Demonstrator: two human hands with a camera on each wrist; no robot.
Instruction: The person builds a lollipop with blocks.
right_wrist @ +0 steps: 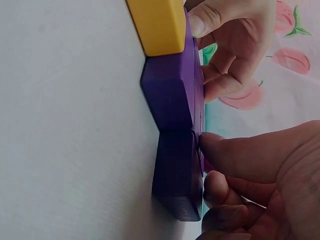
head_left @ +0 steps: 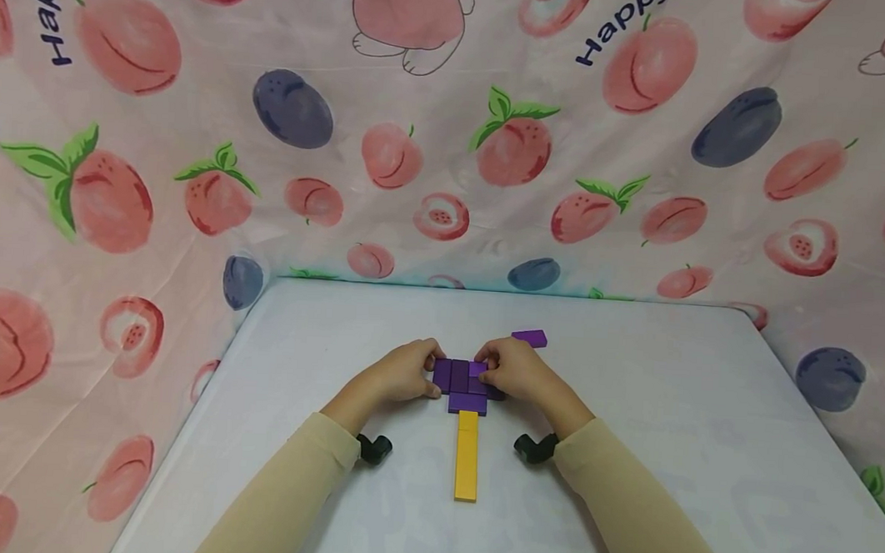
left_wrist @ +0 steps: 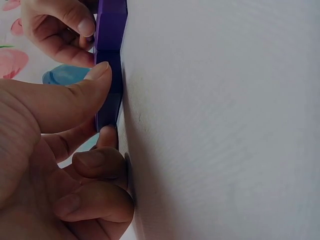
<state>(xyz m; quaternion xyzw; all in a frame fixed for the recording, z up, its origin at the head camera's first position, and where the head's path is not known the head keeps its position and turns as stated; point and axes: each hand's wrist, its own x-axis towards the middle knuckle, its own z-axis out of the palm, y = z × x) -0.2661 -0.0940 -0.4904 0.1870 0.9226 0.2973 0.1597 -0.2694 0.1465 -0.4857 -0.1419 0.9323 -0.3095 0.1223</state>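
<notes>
Purple blocks [head_left: 460, 378] lie flat on the white table, set edge to edge, with one crosswise purple block [head_left: 467, 404] on their near side. A narrow yellow strip [head_left: 466, 461] runs from it toward the person. My left hand [head_left: 410, 370] holds the leftmost block, thumb on its near end and a finger at the far corner. On the right side, my right hand [head_left: 519, 368] pinches at the purple blocks with thumb and curled fingers, hiding part of them. In the right wrist view, its thumb [right_wrist: 235, 155] touches the upper edge of a dark purple block [right_wrist: 175, 175].
A loose purple block [head_left: 531, 338] lies beyond the right hand. Black wrist devices [head_left: 375, 448] sit at both sleeves. A fruit-printed cloth [head_left: 442, 143] hangs behind and to the sides of the white table [head_left: 668, 422].
</notes>
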